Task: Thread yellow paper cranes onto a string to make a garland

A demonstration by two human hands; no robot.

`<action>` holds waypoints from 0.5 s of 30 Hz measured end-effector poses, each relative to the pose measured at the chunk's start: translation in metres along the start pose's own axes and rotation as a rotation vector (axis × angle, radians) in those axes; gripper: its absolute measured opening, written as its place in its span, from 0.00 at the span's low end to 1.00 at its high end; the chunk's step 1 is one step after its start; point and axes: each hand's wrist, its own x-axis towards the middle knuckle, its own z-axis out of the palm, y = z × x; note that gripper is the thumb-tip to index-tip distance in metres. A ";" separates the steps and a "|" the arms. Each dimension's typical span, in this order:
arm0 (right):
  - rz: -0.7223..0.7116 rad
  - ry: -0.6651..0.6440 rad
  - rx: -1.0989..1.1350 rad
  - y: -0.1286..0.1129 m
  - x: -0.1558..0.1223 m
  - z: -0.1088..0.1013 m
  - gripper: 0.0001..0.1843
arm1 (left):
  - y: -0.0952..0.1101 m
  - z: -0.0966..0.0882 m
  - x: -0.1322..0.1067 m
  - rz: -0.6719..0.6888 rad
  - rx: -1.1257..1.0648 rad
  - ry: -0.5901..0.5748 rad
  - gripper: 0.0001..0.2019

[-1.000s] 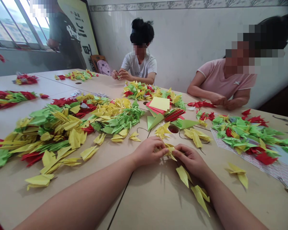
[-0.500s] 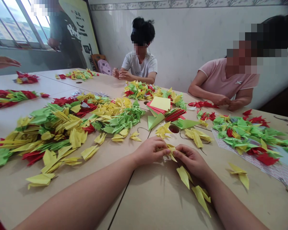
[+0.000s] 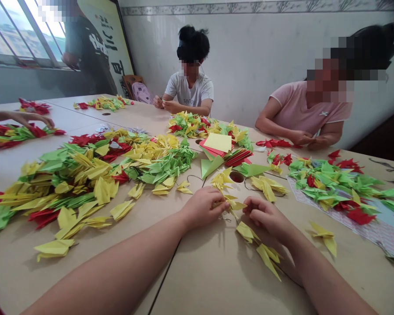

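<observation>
My left hand (image 3: 203,206) is closed, pinching a yellow folded paper crane (image 3: 233,203) between thumb and fingers. Just to the right is my right hand (image 3: 264,215), its fingers curled together; whatever they may grip is hidden. Below the held crane, two yellow paper cranes (image 3: 268,259) sit along a dark string (image 3: 291,279) that trails toward my right forearm. A small thin metal-looking piece (image 3: 226,218) shows under my left fingertips. Another yellow crane (image 3: 222,178) lies just beyond my hands.
A large heap of yellow, green and red cranes (image 3: 85,168) spreads to the left. Square paper sheets (image 3: 218,142) lie beyond a round table hole (image 3: 237,176). More cranes (image 3: 328,186) rest at right near scissors (image 3: 385,164). Co-workers (image 3: 192,89) sit across the table.
My right hand has come slightly away from the held crane, whose wings now show more. The strung cranes have shifted a little left and up. Another person's hand at left has reached down to cranes.
</observation>
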 end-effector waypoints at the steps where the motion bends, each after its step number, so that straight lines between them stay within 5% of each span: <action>1: 0.050 -0.055 -0.035 -0.003 -0.002 -0.002 0.07 | 0.000 0.000 0.000 0.001 0.005 0.007 0.13; 6: 0.151 -0.259 -0.274 -0.009 -0.007 -0.010 0.09 | -0.001 0.001 -0.001 -0.023 0.013 0.048 0.12; 15: -0.014 -0.244 -0.364 -0.004 -0.004 -0.003 0.10 | 0.001 0.002 -0.002 -0.061 0.128 0.086 0.06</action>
